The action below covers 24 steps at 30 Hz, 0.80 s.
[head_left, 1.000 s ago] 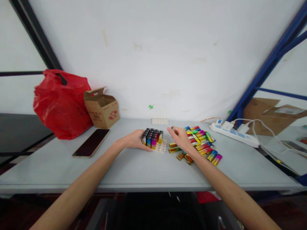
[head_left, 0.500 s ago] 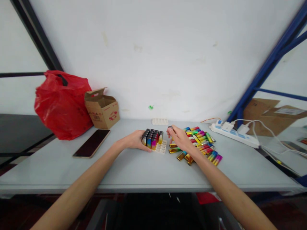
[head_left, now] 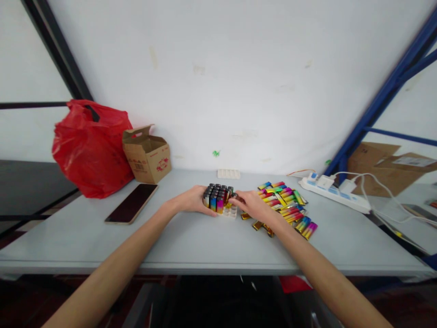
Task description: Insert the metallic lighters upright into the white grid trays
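Observation:
Several lighters (head_left: 213, 198) with black tops and shiny coloured bodies stand upright, packed together in a white tray (head_left: 232, 213) with round-edged slots. My left hand (head_left: 195, 199) curls around the left side of this block, thumb at the front, steadying the tray. At the tray's right side my right hand (head_left: 250, 203) is closed on a lighter, its fingers hiding most of it, over the slots beside the standing row. A loose pile of shiny multicoloured lighters (head_left: 290, 205) lies to the right, partly under my right wrist.
A second white tray (head_left: 228, 174) lies against the wall. On the left are a phone (head_left: 132, 203), an open cardboard box (head_left: 147, 157) and a red plastic bag (head_left: 92, 150). At the right, a white power strip (head_left: 334, 193) has plugs and cables.
My right hand has moved down and slightly left, bringing the lighter from above the table's right side to the tray. My left hand keeps its hold on the block.

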Available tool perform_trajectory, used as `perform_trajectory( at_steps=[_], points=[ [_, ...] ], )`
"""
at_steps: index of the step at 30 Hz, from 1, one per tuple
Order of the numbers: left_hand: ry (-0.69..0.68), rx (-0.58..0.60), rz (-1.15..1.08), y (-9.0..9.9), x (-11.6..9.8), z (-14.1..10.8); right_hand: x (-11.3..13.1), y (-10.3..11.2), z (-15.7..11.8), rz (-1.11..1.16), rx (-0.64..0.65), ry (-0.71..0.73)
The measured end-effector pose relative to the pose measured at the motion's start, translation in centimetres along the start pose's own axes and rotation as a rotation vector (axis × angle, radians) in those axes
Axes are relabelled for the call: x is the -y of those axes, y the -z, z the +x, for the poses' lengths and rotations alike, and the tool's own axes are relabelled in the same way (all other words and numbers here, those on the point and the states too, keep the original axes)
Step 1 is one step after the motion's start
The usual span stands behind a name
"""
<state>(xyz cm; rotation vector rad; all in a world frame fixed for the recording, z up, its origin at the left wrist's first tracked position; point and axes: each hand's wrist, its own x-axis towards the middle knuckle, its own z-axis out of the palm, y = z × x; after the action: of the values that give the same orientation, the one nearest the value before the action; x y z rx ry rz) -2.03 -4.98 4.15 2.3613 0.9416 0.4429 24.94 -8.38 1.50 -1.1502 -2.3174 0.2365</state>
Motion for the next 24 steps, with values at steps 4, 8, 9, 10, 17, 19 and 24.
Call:
perform_trajectory(
  at_steps=[4,8,9,10,17,19,24],
  points=[
    [-0.018,-0.001,-0.009,0.0,0.1,0.0,0.5,-0.5,0.2,-0.127,0.016,0.001],
    [-0.018,-0.002,0.000,-0.1,0.3,0.0,1.7,-0.5,0.2,-0.230,0.003,-0.046],
    [-0.017,-0.004,-0.002,-0.1,0.3,0.0,1.9,-0.3,0.1,-0.227,0.007,-0.041],
    [-0.019,-0.005,-0.008,-0.1,0.3,0.0,1.9,-0.1,0.1,-0.216,0.010,-0.033],
    [-0.002,0.004,-0.027,-0.1,-0.1,-0.1,-5.0,3.4,-1.0,-0.305,-0.166,-0.140],
    [0.002,-0.004,-0.006,-0.1,0.0,-0.1,-7.7,4.4,-1.7,-0.371,-0.138,-0.238],
    [0.022,-0.010,0.022,-0.1,0.3,0.0,-11.2,5.5,-3.4,-0.492,0.086,-0.500]
  ],
)
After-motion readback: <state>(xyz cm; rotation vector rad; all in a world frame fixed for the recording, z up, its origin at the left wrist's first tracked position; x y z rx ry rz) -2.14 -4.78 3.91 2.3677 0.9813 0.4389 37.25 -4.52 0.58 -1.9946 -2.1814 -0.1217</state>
